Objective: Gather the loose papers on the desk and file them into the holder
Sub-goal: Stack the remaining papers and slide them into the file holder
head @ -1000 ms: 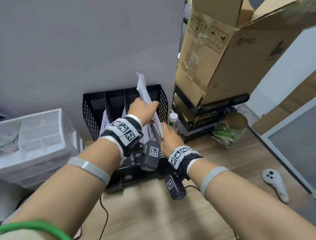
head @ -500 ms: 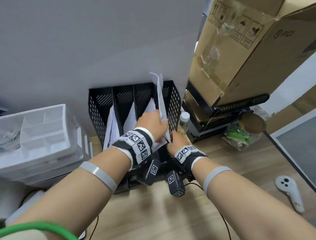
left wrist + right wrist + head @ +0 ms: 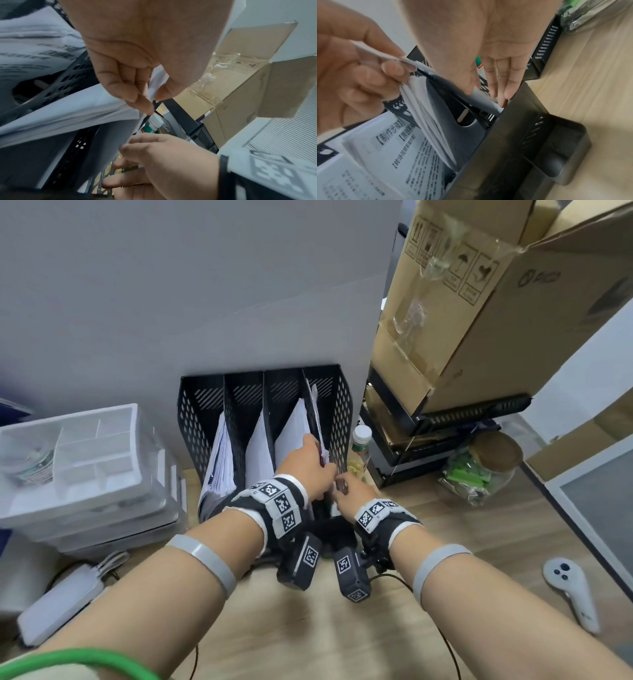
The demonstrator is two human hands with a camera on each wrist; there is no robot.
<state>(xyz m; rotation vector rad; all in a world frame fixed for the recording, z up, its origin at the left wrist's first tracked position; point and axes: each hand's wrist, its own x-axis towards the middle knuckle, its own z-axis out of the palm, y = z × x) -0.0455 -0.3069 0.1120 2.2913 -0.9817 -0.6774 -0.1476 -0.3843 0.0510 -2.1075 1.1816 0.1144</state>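
Note:
A black mesh file holder (image 3: 205, 419) with several slots stands against the grey wall; white papers (image 3: 222, 460) fill its left slots. My left hand (image 3: 322, 463) pinches the upper edge of a thin white sheaf (image 3: 313, 402) between thumb and fingers (image 3: 133, 97), and the sheaf stands in the rightmost slot. My right hand (image 3: 340, 486) is at the slot's front right corner. Its fingers (image 3: 508, 86) are straight, pointing down against the sheaf's lower edge (image 3: 481, 97) and the holder wall (image 3: 513, 128). Printed pages (image 3: 393, 155) lie in the neighbouring slot.
Clear plastic organiser boxes (image 3: 78, 460) sit left of the holder, with a white adapter (image 3: 58, 601) in front of them. A small bottle (image 3: 359, 446) stands right beside the holder. Further right are a cardboard box (image 3: 462, 302) on black trays, a jar (image 3: 479, 470) and a white controller (image 3: 572, 587).
The sheaf stood well above the holder's rim; now it has gone down into the rightmost slot. Both hands came down and forward with it, staying close together.

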